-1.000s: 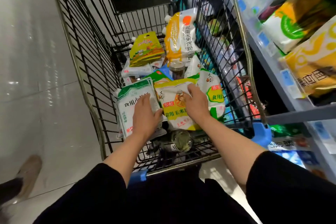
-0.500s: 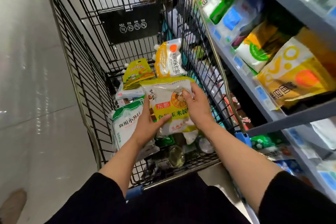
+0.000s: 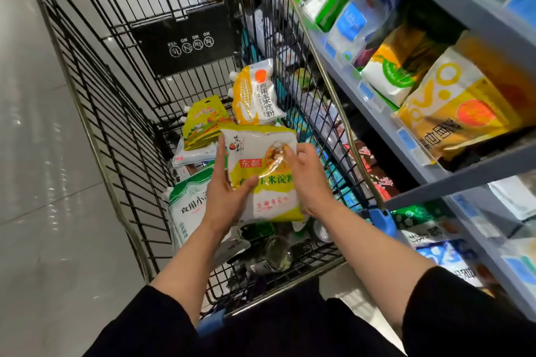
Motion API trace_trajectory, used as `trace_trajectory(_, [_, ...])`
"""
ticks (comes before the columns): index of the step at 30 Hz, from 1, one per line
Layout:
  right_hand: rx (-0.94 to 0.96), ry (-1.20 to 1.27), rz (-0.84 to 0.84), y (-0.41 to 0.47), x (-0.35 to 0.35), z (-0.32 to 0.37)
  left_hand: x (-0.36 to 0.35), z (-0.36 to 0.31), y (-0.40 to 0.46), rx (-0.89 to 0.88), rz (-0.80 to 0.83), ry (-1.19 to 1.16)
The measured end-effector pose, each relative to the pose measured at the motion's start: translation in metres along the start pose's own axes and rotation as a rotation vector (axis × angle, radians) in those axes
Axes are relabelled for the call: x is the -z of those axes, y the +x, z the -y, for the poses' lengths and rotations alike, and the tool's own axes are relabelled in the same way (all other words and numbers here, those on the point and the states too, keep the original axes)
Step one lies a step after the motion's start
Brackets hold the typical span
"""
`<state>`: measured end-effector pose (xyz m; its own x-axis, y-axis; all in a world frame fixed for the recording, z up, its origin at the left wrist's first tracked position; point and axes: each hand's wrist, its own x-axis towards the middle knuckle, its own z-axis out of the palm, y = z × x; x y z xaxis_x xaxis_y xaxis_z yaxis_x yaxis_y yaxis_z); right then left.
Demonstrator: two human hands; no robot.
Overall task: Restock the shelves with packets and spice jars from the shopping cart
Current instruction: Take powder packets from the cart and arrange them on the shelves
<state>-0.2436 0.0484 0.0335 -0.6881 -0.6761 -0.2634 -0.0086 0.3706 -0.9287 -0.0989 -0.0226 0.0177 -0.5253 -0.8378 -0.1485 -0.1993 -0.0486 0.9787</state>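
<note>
Yellow-and-white cornstarch packet (image 3: 262,174) sits above the shopping cart (image 3: 121,124), my left hand (image 3: 229,197) and right hand (image 3: 307,180) gripping its sides; shelves (image 3: 362,90) lie right, nearer my right hand.

Shelf packets (image 3: 452,113) cut off at right edge, jar (image 3: 277,253) half hidden under packet (image 3: 261,174), label unreadable
</note>
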Motion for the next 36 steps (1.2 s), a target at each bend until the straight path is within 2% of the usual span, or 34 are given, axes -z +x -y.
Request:
trace_trajectory(4, [-0.219,-0.293,-0.04,-0.017,0.002,-0.022,0.006,0.006,0.011,0.066,-0.184,0.072])
trace_trajectory(6, [-0.37,-0.47,-0.06,-0.02,0.006,-0.039,0.01,0.008,0.016,0.106,-0.26,0.267])
trace_trajectory(8, [-0.492,-0.535,-0.034,-0.017,0.007,-0.046,0.009,0.01,0.015,0.116,-0.302,0.465])
trace_trajectory(10, [-0.526,-0.547,0.04,-0.011,0.005,-0.045,0.005,0.012,0.011,0.133,-0.327,0.61])
trace_trajectory(13, [-0.536,-0.584,0.143,0.003,0.0,-0.046,-0.004,0.025,0.009,0.194,-0.327,0.651])
trace_trajectory(16, [-0.543,-0.652,0.085,0.017,-0.009,-0.055,-0.013,0.035,0.011,0.256,-0.303,0.639])
trace_trajectory(21, [-0.462,-0.818,-0.183,0.03,-0.01,-0.074,-0.02,0.045,0.014,0.282,-0.267,0.585])
trace_trajectory(26, [-0.236,-0.991,-0.165,0.031,0.005,-0.068,-0.022,0.048,0.009,0.232,-0.277,0.407])
trace_trajectory(30, [-0.095,-0.953,-0.235,0.023,0.005,-0.057,-0.023,0.046,0.005,0.239,-0.329,0.321])
trace_trajectory(34, [0.252,-0.883,-0.348,0.006,-0.025,-0.039,-0.016,0.044,0.005,0.22,-0.363,0.169])
trace_trajectory(36, [0.359,-0.77,-0.351,0.0,-0.038,-0.03,-0.01,0.041,0.006,0.215,-0.377,0.11])
